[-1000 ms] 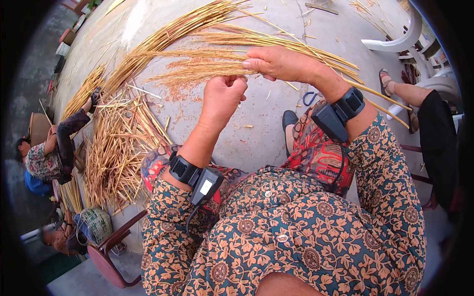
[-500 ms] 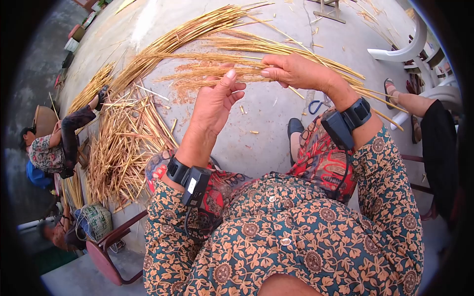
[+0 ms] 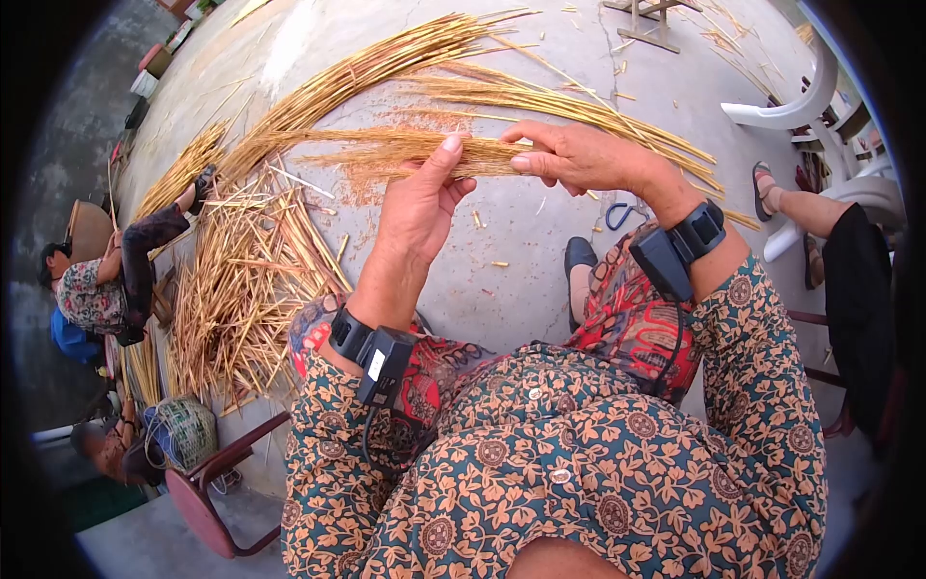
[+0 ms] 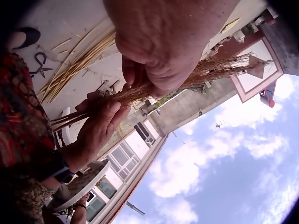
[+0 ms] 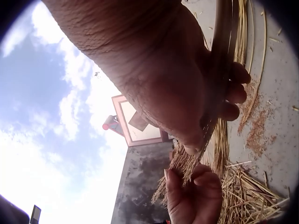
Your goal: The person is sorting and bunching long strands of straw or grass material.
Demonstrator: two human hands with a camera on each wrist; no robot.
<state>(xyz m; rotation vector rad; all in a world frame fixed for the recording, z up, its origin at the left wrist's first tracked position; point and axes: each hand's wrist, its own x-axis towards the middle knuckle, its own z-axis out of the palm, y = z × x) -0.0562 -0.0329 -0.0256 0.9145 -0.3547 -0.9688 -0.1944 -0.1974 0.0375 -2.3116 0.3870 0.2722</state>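
My right hand [image 3: 593,159] grips a thin bundle of broomcorn [image 3: 497,156] by its stalks, thumb on the near side. The feathery heads point left across the view. My left hand [image 3: 413,207] holds the same bundle further left, among the heads, with its thumb raised along them and its fingers curled beneath. In the left wrist view the brushy heads [image 4: 210,70] stick out past the left hand, and the right hand's fingers [image 4: 105,119] wrap the stalks close by. The right wrist view shows the left thumb and fingers around the heads [image 5: 180,163].
Long broomcorn bundles [image 3: 357,72] lie on the concrete floor beyond my hands. To the left is a heap of cut stalks [image 3: 241,289]. Blue-handled scissors [image 3: 619,215] lie near my foot. A white chair [image 3: 796,108] stands right; a seated person [image 3: 92,289] is at far left.
The left hand has gone from a fist at the broomcorn, through loosened fingers, to a hold with thumb raised. Two separate strands of heads now lie closer together. The view has shifted slightly.
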